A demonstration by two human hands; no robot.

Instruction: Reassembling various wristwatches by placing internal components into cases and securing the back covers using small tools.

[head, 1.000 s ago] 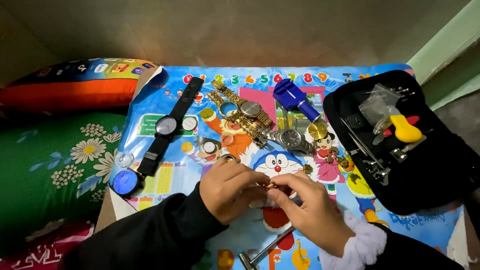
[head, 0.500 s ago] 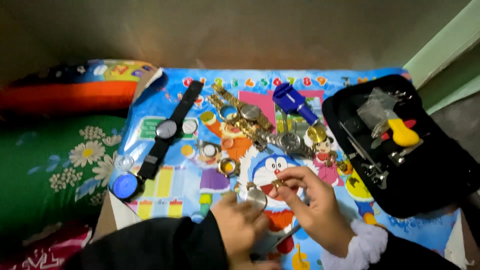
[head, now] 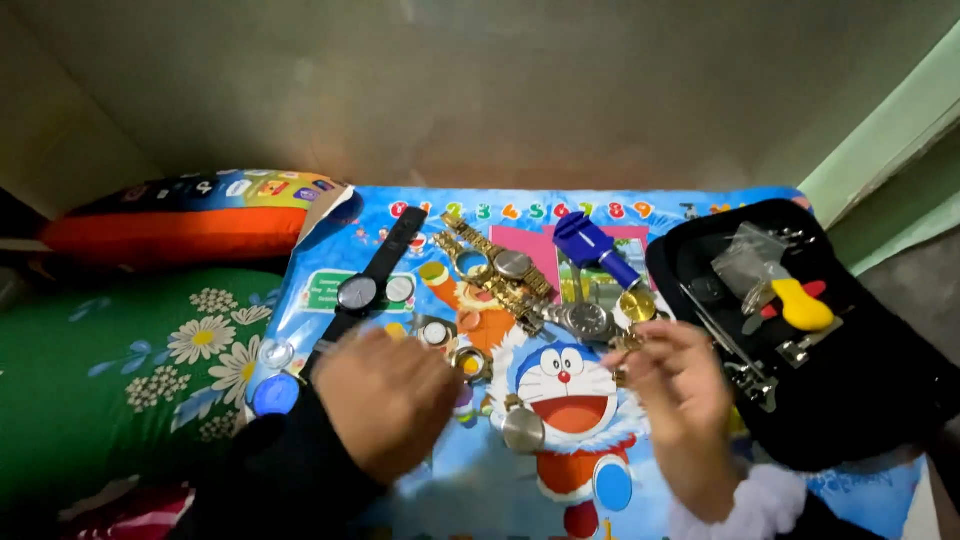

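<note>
A bright cartoon play mat printed with a blue cat figure and a row of coloured numerals serves as the work surface; everything else is placed relative to it. Off its left edge lie a green floral cushion and an orange pillow. On its right end sits an open black tool case, lid back so its tools show, including a yellow-handled one. Along the mat's top, laid flat for reach, are a black-strapped watch, a gold bracelet watch, a steel watch and a blue tool. Over the mat's lower middle, the left hand hovers blurred, fingers apart, holding nothing visible. The right hand has fingertips pinched together on a small gold watch part. Between both hands, a round silver watch case rests on the mat.
</note>
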